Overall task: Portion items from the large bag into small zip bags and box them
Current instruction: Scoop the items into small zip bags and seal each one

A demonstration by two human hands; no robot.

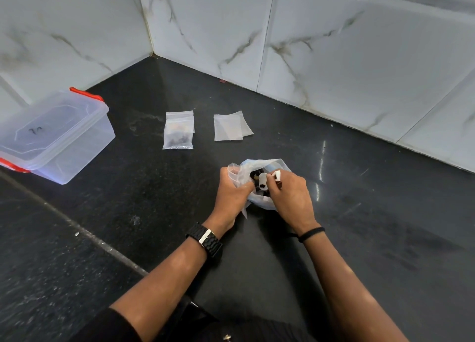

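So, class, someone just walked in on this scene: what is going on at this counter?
A person is portioning small parts into little bags. The left hand grips a small zip bag at the mouth of the large bag, while the right hand pinches a small white piece above it. Further back on the black counter lie filled small bags and empty ones. The clear box on the left has its lid on, so boxing is not yet done.
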